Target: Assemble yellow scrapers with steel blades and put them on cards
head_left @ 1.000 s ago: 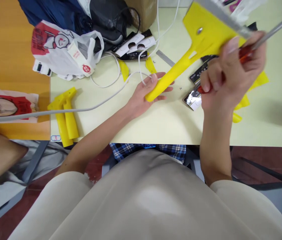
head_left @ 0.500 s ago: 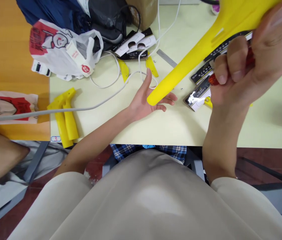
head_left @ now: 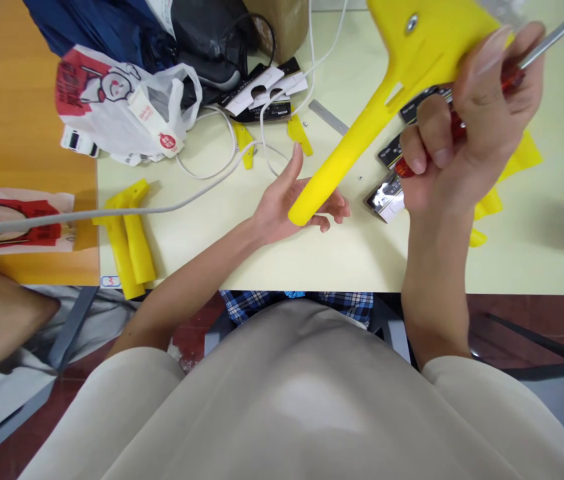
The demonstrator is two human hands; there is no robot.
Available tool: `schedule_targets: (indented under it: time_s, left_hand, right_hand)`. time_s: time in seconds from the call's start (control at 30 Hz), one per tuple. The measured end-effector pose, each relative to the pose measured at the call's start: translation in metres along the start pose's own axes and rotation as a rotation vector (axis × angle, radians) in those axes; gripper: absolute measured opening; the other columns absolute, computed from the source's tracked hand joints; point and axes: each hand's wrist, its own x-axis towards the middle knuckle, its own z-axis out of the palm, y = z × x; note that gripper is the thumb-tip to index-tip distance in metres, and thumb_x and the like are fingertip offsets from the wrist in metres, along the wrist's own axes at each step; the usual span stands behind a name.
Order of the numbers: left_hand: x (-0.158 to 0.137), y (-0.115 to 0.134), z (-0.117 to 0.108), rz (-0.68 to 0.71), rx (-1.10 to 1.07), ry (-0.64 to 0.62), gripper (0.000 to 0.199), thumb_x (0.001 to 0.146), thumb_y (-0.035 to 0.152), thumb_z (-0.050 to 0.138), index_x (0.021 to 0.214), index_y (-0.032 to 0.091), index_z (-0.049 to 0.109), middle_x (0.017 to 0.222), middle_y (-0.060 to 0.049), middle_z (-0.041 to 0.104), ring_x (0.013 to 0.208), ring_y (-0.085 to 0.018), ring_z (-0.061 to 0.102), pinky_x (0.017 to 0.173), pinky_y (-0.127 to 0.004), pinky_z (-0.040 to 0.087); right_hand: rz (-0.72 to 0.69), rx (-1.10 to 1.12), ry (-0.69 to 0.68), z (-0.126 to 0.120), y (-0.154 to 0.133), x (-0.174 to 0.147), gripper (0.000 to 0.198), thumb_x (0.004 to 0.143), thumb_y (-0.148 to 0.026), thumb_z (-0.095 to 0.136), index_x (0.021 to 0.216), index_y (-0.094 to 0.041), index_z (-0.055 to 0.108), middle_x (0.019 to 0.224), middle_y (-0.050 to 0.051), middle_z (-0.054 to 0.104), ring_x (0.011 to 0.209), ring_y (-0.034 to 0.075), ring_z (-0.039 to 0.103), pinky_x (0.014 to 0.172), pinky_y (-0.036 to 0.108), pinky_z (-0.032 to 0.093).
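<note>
My right hand point(head_left: 467, 127) is closed around a screwdriver with a see-through red handle point(head_left: 404, 167), its metal shaft pointing up and right. Thumb and fingers of the same hand also pinch a yellow plastic housing point(head_left: 357, 150) with a long round handle. A metal screw or nut point(head_left: 412, 24) shows in the housing's wide upper part. My left hand point(head_left: 282, 207) is open, palm up and thumb raised, behind the lower end of the handle. Whether the palm touches the handle, I cannot tell.
Yellow shell parts point(head_left: 127, 233) lie at the table's left edge. Black boxes point(head_left: 385, 197) and more yellow pieces point(head_left: 517, 160) lie around my right hand. Further back are a metal ruler point(head_left: 329, 117), a plastic bag point(head_left: 112, 100) and white cables. A grey cable point(head_left: 162, 209) crosses the left side.
My right hand has moved left with the housing and the screwdriver; the screwdriver's shaft and the housing's metal fastener now show. My left hand stays nearly in place, its fingers slightly more curled.
</note>
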Motion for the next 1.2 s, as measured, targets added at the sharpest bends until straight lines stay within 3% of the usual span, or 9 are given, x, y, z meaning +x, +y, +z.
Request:
schedule_targets:
  time_s: [0.13,0.23,0.37,0.47,0.63,0.73,0.87,1.1,1.2]
  left_hand:
    - [-0.004,-0.002,0.002,0.129,0.036,0.012,0.071,0.103,0.087,0.060,0.096,0.019,0.079,0.092,-0.009,0.078,0.082,-0.022,0.077,0.065,-0.032,0.064]
    - [-0.006,-0.003,0.002,0.243,0.069,0.067,0.055,0.102,0.074,0.077,0.105,0.018,0.079,0.085,-0.005,0.076,0.076,-0.018,0.075,0.066,-0.030,0.063]
    - [-0.008,0.000,0.002,0.301,0.135,0.149,0.056,0.101,0.074,0.078,0.117,0.020,0.078,0.085,-0.004,0.075,0.075,-0.018,0.076,0.067,-0.030,0.064]
    - [-0.010,0.005,0.002,0.297,0.283,0.242,0.059,0.100,0.078,0.077,0.126,0.026,0.076,0.097,-0.005,0.079,0.084,-0.022,0.082,0.071,-0.035,0.068]
    - [-0.013,0.008,0.004,0.343,0.437,0.352,0.066,0.095,0.082,0.079,0.136,0.031,0.071,0.105,-0.006,0.083,0.089,-0.026,0.084,0.074,-0.040,0.070]
    - [-0.012,0.009,0.004,0.373,0.465,0.356,0.070,0.093,0.085,0.079,0.136,0.030,0.071,0.110,-0.007,0.084,0.101,-0.030,0.086,0.077,-0.040,0.071]
    - [-0.006,0.009,-0.001,0.474,0.454,0.437,0.058,0.099,0.081,0.075,0.126,0.030,0.071,0.113,-0.007,0.083,0.116,-0.031,0.084,0.083,-0.038,0.070]
    - [0.006,0.010,-0.029,0.525,0.473,0.567,0.044,0.095,0.064,0.086,0.110,0.026,0.071,0.106,-0.005,0.081,0.097,-0.020,0.081,0.076,-0.028,0.065]
    - [0.009,0.014,-0.041,0.545,0.495,0.589,0.043,0.088,0.057,0.093,0.109,0.027,0.072,0.103,-0.004,0.082,0.091,-0.018,0.080,0.075,-0.028,0.064]
  right_hand:
    - [0.011,0.188,-0.091,0.005,-0.001,-0.002,0.077,0.094,-0.052,0.086,0.091,-0.020,0.016,0.081,0.000,0.027,0.051,0.005,0.011,0.039,0.030,0.013]
    - [0.043,0.210,-0.064,0.006,0.003,-0.001,0.081,0.087,-0.057,0.092,0.087,-0.020,0.019,0.076,-0.002,0.026,0.051,0.006,0.009,0.040,0.034,0.011]
    - [0.135,0.037,-0.006,0.006,0.010,-0.001,0.077,0.081,-0.071,0.092,0.086,-0.023,0.033,0.078,-0.001,0.038,0.056,0.011,0.014,0.044,0.037,0.018]
    - [0.181,-0.064,0.033,0.007,0.014,-0.002,0.078,0.077,-0.082,0.088,0.086,-0.026,0.035,0.074,0.000,0.036,0.058,0.014,0.017,0.044,0.039,0.024]
    - [0.215,-0.238,0.009,0.009,0.020,-0.005,0.068,0.086,-0.089,0.072,0.093,-0.029,0.040,0.087,0.004,0.056,0.059,0.017,0.030,0.050,0.040,0.031]
    - [0.191,-0.205,-0.017,0.007,0.028,-0.008,0.063,0.090,-0.084,0.075,0.096,-0.029,0.044,0.089,0.003,0.061,0.056,0.015,0.031,0.049,0.040,0.030]
    - [0.220,-0.131,-0.138,0.007,0.037,-0.011,0.061,0.086,-0.078,0.086,0.094,-0.030,0.050,0.086,0.001,0.067,0.052,0.014,0.032,0.045,0.040,0.028]
    - [0.293,-0.182,-0.264,0.011,0.049,-0.010,0.083,0.070,-0.101,0.084,0.089,-0.025,0.056,0.076,0.003,0.064,0.050,0.009,0.037,0.043,0.033,0.027]
    - [0.290,-0.276,-0.330,0.008,0.058,-0.007,0.080,0.073,-0.100,0.083,0.092,-0.024,0.062,0.077,0.004,0.069,0.058,0.011,0.044,0.049,0.031,0.033]
